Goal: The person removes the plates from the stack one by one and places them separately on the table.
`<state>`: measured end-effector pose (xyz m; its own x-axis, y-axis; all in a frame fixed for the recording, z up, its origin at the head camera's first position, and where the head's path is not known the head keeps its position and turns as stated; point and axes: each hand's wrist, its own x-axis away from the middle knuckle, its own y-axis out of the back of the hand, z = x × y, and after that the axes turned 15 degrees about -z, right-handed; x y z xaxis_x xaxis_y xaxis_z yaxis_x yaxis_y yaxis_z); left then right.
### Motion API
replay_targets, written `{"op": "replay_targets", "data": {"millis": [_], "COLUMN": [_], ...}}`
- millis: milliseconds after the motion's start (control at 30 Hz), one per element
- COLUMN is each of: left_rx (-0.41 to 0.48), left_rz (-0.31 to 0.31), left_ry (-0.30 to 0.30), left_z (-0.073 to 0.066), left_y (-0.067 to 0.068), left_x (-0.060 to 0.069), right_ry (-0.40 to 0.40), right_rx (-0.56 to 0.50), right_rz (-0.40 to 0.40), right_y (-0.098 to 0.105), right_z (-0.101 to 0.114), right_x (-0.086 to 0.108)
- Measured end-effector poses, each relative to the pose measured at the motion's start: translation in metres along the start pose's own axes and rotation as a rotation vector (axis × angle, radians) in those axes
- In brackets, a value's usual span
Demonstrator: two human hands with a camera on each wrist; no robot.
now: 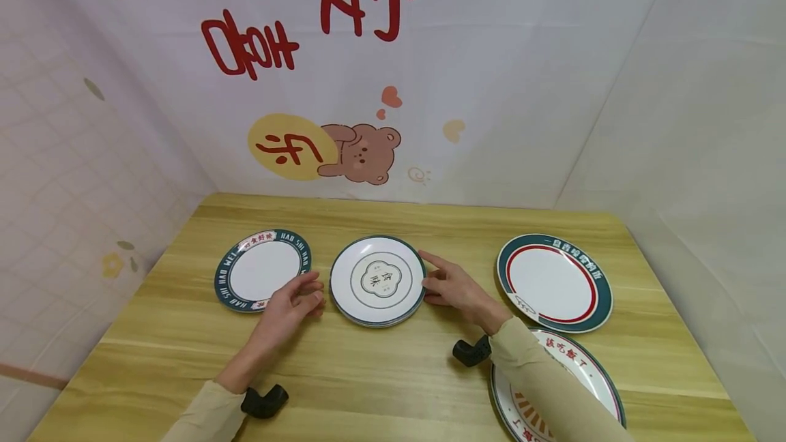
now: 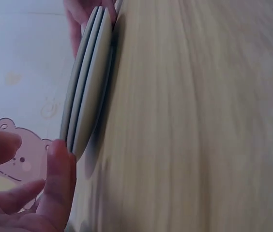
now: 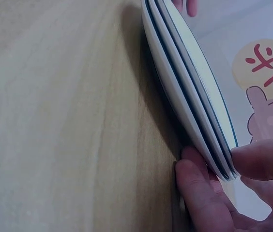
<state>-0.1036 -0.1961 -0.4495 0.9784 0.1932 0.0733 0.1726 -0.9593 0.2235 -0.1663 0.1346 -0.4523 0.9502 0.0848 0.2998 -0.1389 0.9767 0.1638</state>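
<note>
Because the stacked plates (image 1: 377, 281) at centre frame flare up from the table (image 1: 381, 387), my right hand (image 1: 453, 285) pinches their rim, thumb above and fingers beneath; my left hand (image 1: 287, 307) (fingers relaxed, nothing held) lies just beside them, presumably for balance.

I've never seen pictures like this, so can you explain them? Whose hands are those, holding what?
There's no robot: these are a person's bare left hand and right hand. One camera, worn on the head, takes the picture looking down. A camera on each wrist takes the two sideways-looking ones. Near the middle of the wooden table is a stack of three small plates. One plate lies to its left, a red-ringed plate to its right, and a nearer plate is partly hidden by a sleeve. The right hand's fingers pinch the stack's edge. The left hand is beside it, maybe touching.
</note>
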Motion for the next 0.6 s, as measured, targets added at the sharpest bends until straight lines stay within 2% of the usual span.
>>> {"op": "replay_targets", "data": {"millis": [167, 367, 600], "left_rx": [0.097, 0.148, 0.188], "left_rz": [0.014, 0.009, 0.011], "left_ry": [0.106, 0.173, 0.223], "left_z": [-0.001, -0.002, -0.002], "left_y": [-0.009, -0.013, -0.014], "left_x": [0.000, -0.001, -0.003], "right_ry": [0.000, 0.000, 0.006], "right_rx": [-0.006, -0.003, -0.002], "right_rz": [0.003, 0.010, 0.024], "right_y": [0.000, 0.000, 0.000], "right_z": [0.000, 0.000, 0.001], "right_x": [0.001, 0.000, 0.000]}}
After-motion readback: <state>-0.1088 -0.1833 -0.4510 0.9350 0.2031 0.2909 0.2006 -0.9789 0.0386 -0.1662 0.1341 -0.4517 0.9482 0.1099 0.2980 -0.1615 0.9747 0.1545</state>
